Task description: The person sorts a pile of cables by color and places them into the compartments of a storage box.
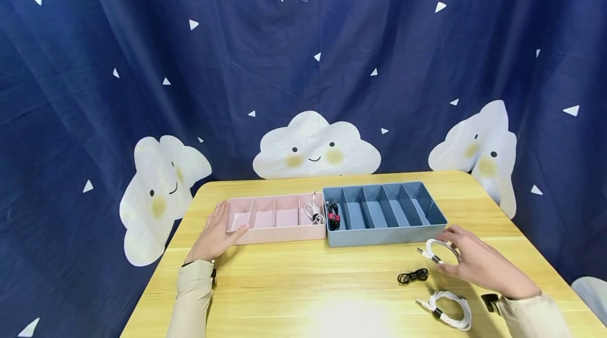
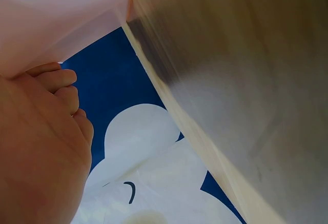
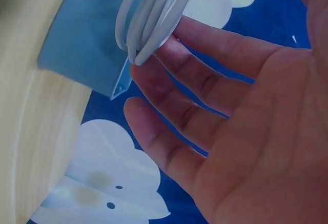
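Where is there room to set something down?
Free: the table in front of the pink box and blue box, between left sleeve and black cable; also both boxes' middle compartments. Crowded: around the right hand, its gripped white cable and a white coil.

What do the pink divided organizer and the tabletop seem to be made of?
Pink divided organizer: probably matte plastic, given its thin, smooth, evenly coloured walls.
Tabletop: wood or wood-look laminate, somewhat glossy, with grain streaks and bright glare.

Navy cloud-print curtain (image 1: 256, 64) behind table (image 1: 265, 280)
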A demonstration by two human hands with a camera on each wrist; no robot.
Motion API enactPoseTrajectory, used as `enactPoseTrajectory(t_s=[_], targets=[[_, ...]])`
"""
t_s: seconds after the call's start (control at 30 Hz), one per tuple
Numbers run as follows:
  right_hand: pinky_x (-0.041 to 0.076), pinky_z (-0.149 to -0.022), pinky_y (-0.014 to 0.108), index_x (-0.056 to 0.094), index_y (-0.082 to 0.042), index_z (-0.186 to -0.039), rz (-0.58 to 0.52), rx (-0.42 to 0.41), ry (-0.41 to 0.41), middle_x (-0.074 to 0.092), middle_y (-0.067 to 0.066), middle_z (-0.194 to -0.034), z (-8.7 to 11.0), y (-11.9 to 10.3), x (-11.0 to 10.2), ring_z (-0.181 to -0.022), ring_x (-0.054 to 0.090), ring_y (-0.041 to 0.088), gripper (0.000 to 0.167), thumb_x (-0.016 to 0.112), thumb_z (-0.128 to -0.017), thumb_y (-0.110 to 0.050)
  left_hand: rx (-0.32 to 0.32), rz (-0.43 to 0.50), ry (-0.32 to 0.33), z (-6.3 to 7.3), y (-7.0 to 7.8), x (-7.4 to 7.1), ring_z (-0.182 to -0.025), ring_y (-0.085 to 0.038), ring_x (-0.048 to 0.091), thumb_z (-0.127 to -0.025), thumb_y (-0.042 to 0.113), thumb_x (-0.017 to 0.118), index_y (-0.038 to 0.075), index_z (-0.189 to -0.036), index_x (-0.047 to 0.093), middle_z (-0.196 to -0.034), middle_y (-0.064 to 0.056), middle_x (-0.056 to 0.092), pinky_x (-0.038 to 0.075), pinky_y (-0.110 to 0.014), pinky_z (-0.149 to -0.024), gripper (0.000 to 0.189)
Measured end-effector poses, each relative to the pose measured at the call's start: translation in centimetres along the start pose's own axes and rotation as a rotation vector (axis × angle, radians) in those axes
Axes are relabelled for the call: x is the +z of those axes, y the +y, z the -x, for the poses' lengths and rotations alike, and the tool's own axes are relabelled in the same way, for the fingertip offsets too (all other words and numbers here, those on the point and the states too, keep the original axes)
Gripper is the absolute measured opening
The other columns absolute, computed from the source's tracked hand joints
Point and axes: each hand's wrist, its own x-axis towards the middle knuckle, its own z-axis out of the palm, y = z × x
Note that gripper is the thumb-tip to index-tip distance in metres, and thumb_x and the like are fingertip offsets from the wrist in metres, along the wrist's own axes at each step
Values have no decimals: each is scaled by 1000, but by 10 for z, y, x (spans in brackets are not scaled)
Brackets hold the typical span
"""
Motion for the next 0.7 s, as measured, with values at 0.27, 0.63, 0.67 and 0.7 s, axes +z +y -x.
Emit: enactPoseTrajectory(t_s=[0.27,0.63,0.67,0.7], targets=[[52,-71,29,72,-9,-120,-7,-24,13,65,-1,-107,-12,-9,-5,-86,56,6,51,91,-75,-23,3,-5,8,0,-1,1,-163,-40,2,-95,73,52,-4,-164,8,-174,-22,5,10,-64,-130,112],[58,-77,35,73,-6,-116,-7,-75,24,65,0,-110,-30,-23,-9,-92,63,11,47,90,-75,-23,-5,-11,7,1,-2,1,-163,-39,1,-96,71,52,-4,-164,7,-174,-21,4,9,-64,-130,111],[58,-77,34,73,-6,-116,-7,-85,24,64,0,-110,-32,-24,-9,-90,62,10,47,90,-75,-23,-2,-8,8,1,-1,1,-163,-40,1,-97,70,53,-5,-164,7,-174,-22,4,9,-65,-130,110],[57,-77,34,73,-5,-116,-5,-96,23,64,0,-109,-34,-25,-9,-89,61,9,47,90,-75,-22,1,-4,10,1,-1,0,-163,-41,1,-97,68,54,-5,-163,8,-174,-23,4,9,-65,-130,110]])
